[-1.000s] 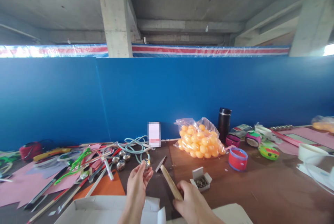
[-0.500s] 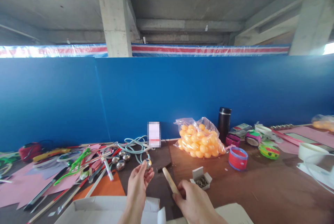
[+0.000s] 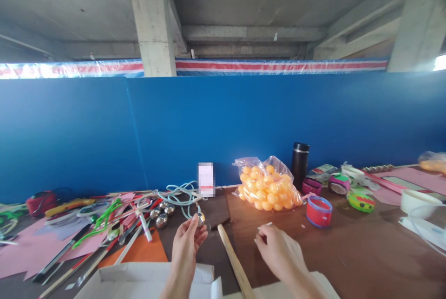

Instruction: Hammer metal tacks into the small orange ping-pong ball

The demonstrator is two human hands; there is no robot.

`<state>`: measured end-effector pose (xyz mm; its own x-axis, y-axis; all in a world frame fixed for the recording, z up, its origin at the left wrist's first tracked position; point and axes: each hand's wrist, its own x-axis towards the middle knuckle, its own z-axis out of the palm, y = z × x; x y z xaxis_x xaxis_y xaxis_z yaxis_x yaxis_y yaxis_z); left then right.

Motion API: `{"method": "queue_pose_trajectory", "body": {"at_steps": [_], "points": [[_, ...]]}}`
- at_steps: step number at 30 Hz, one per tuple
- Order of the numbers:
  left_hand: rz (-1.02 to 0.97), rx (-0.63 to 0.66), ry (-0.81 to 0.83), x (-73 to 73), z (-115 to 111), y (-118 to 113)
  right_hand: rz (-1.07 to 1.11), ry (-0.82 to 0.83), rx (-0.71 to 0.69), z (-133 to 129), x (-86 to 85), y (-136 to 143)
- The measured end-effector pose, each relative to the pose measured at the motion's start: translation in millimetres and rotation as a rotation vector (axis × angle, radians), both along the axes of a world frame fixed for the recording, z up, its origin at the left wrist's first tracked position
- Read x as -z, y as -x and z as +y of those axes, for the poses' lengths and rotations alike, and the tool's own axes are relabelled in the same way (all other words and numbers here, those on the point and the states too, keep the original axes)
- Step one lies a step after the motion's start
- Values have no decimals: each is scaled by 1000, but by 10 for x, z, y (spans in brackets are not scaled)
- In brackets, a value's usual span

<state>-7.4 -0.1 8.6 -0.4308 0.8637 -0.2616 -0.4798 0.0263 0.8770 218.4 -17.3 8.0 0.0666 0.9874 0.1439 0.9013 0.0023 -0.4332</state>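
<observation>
The right hand (image 3: 279, 249) curled half shut to the right of the hammer (image 3: 232, 256), its grip, if any, hidden, while the left hand (image 3: 185, 249), left of the hammer, pinched a metal ball (image 3: 201, 219) between thumb and fingers. Lying on the table (image 3: 365, 252), the hammer looked stiff and head-heavy, best gripped along its handle; the ball seemed hard and slippery, best held around its middle.

dim ceiling, daylight glare at right

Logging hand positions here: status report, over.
Left hand pinching shiny ball. Right hand curled, contents unclear. Hammer lying unheld between them; white carton near left wrist.
</observation>
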Motion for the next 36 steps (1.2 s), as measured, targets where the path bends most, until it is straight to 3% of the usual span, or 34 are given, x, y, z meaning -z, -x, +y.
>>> {"method": "queue_pose_trajectory", "body": {"at_steps": [9, 36], "points": [[1, -8, 18, -24, 11, -18, -46, 110, 82, 150, 132, -276], [63, 51, 3, 39, -19, -29, -48, 153, 36, 136, 160, -173]]}}
